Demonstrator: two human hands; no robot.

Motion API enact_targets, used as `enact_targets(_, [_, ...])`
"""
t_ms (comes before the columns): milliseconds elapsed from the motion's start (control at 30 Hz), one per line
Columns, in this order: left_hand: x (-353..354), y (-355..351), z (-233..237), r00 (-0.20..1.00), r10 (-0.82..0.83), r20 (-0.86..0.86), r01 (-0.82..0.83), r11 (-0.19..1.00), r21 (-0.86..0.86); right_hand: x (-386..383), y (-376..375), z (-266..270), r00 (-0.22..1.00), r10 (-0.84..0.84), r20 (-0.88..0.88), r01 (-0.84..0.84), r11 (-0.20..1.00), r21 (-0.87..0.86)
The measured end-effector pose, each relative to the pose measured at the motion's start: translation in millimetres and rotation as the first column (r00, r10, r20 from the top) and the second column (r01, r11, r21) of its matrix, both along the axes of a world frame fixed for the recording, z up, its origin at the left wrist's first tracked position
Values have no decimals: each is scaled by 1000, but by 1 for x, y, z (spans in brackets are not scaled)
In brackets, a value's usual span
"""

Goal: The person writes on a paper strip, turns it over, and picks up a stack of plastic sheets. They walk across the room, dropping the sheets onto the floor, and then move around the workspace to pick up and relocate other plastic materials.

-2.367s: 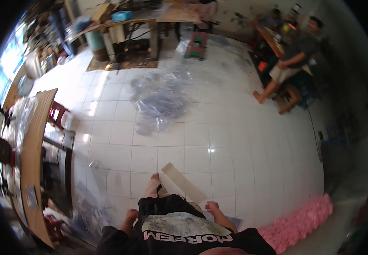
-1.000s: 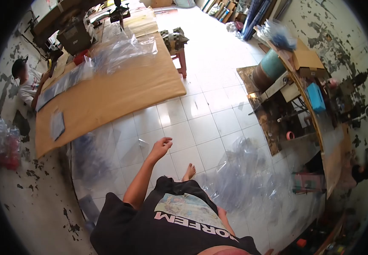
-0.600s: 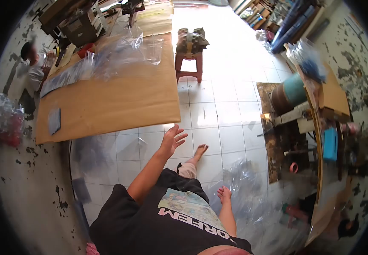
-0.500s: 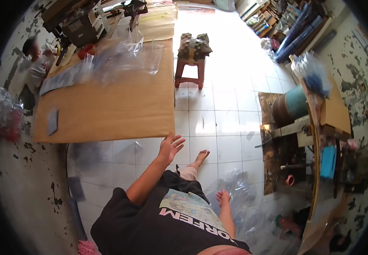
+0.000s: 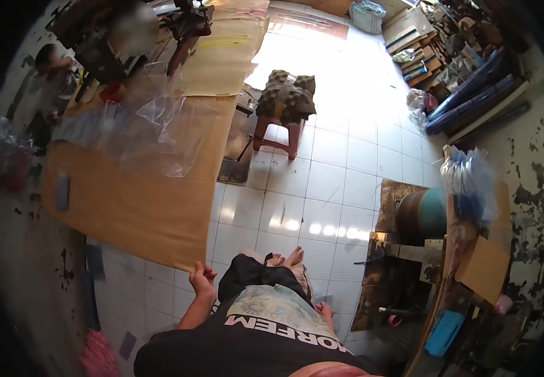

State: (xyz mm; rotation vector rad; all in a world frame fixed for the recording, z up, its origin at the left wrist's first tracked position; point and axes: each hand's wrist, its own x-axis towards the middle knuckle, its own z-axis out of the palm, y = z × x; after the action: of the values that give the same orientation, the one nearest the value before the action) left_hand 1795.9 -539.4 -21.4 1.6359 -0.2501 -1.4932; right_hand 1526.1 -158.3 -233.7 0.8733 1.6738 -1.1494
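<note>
My left hand (image 5: 203, 281) is at the near right corner of the brown-topped table (image 5: 152, 207), its fingers curled against that corner. On the tabletop lie clear plastic sheets (image 5: 174, 135) and, at the left edge, a small bluish-grey packet (image 5: 62, 190). My right hand (image 5: 325, 310) hangs low beside my body, fingers loosely bent and apart, with nothing visible in it. Just past it, a small translucent bluish patch (image 5: 324, 299) shows against the floor.
A red stool (image 5: 292, 139) bears a dark bumpy bundle (image 5: 286, 97). Along the right stand a bench with a blue box (image 5: 445, 333), an open carton (image 5: 482, 270) and a teal-brown roll (image 5: 419, 213). Another person (image 5: 52, 72) is at the far left.
My body has turned and stepped forward, both feet now close together. At the table corner my left hand's fingers have gone from spread to curled. My right hand has come nearer my side.
</note>
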Motion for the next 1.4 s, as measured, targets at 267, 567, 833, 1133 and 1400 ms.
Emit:
enact_targets(267, [-26, -3, -18, 962, 202, 183, -176, 973, -150, -145, -89, -41, 926, 362, -104, -363, 932, 7])
enact_targets(567, [-42, -8, -37, 852, 501, 153, -473, 861, -186, -384, -214, -43, 766, 626, -148, -624, 779, 67])
enact_targets(833, [-89, -30, -35, 676, 735, 50, -719, 673, -171, -600, -420, 13, 803, 512, -305, -555, 829, -70])
enact_targets(1133, [-201, -156, -28, 386, 909, -156, -916, 358, -184, -682, -520, 20, 726, 618, -303, -676, 723, -145])
enact_targets(1400, [-398, -324, -82, 247, 941, -233, -969, 244, -44, -767, -455, -11, 914, 404, 47, -406, 912, 51])
